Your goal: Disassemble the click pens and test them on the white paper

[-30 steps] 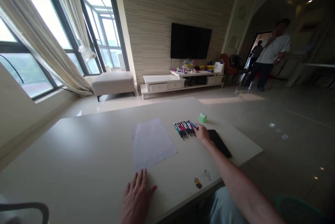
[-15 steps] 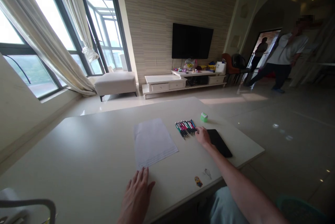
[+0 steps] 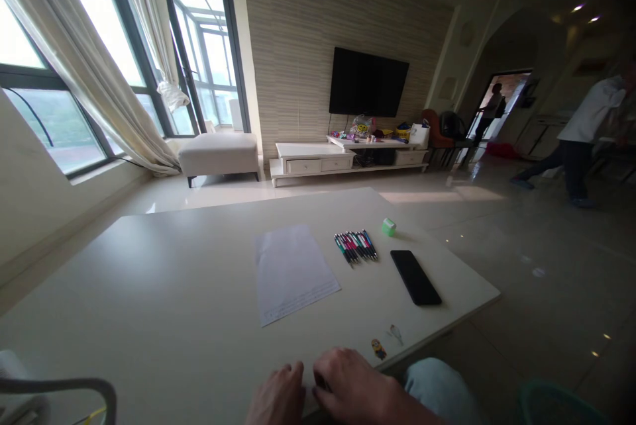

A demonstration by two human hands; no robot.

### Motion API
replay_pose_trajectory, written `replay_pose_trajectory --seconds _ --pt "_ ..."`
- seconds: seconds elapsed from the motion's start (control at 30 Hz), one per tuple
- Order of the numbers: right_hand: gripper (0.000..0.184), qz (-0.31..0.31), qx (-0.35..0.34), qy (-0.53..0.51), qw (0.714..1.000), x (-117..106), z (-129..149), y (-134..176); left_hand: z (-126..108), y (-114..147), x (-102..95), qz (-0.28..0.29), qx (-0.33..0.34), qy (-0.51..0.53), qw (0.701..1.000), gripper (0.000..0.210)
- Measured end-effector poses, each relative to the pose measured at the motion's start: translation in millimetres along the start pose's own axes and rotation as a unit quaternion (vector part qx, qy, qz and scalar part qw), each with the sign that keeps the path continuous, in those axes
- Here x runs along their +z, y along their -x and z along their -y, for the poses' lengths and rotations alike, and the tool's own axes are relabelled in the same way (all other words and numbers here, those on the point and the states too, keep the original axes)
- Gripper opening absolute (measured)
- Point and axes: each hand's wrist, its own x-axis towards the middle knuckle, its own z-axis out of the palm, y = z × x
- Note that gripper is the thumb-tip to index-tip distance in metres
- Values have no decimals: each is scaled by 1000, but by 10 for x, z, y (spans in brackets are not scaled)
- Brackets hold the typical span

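My left hand [image 3: 279,393] rests at the near edge of the table with its fingers drawn together; the lower part is cut off by the frame. Close beside it, my right hand [image 3: 348,378] is loosely curled, a dark shadowed hollow between thumb and fingers. I see nothing held in either. Beyond them on the table lies a white sheet of paper [image 3: 295,273] with lines of writing along its near edge. To its right, several pens [image 3: 356,246] lie side by side in a row. A black smartphone [image 3: 415,277] lies flat farther right, and a small green-and-white box [image 3: 389,227] stands behind it.
Two stickers, one a yellow cartoon figure [image 3: 378,348], are on the white table [image 3: 173,292] near its front edge. A grey curved bar [image 3: 59,385] stands at lower left. Beyond are a bench [image 3: 218,153], a TV cabinet [image 3: 308,153] and a person [image 3: 589,127] at right.
My right hand has left the end of the pen row and come back to the table edge. My left hand has drawn back from the paper. The person has moved right.
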Motion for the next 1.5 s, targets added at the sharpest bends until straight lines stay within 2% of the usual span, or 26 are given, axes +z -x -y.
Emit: replay_pose_trajectory --seconds 0.1,0.2,0.27,0.3,0.33,0.4,0.5,0.6,0.83,0.97,1.17,1.3,1.4,1.47,1.5 --pt "22 -26 70 -20 997 -175 -255 -259 -57 36 -21 15 -2 -2 1000 33" --pt "25 -168 186 -5 968 -538 -706 -645 -84 55 -71 25 -7 -1 1000 32" --pt "51 -257 276 40 925 -730 -1008 -861 -74 49 -73 25 -7 5 1000 31" --pt "68 -275 323 53 904 -787 -1140 -946 -64 40 -64 21 -5 10 1000 31" --pt "83 -267 366 49 890 -816 -1254 -1016 -52 30 -52 15 -3 17 1000 30" --pt "101 -225 422 28 878 -806 -1424 -1126 -31 7 -28 6 -1 33 999 30" --pt "106 -188 455 21 870 -730 -1561 -1254 -27 -9 -16 -7 -3 46 999 29" --pt "100 -186 472 23 861 -723 -1630 -1366 -44 3 -22 -15 -3 45 999 29" --pt "83 -170 511 14 842 -903 -1763 -1579 -52 25 -2 -38 6 44 998 28" --pt "72 -165 525 3 835 -951 -1801 -1629 -53 2 -17 -26 2 44 999 28" --pt "32 -154 493 -26 856 -1015 -1786 -1539 -33 -24 -1 -16 -6 59 998 26" --pt "29 -174 459 -53 869 -1068 -1639 -1411 2 -32 31 -57 -5 109 992 23" --pt "31 -194 410 -91 887 -1013 -1352 -1302 27 -102 -4 -128 -13 215 968 27" --pt "31 -199 361 -124 903 -897 -1049 -1223 44 -190 -57 -165 -22 346 923 38" --pt "31 -195 335 -142 911 -817 -869 -1179 51 -238 -89 -170 -30 427 888 46"
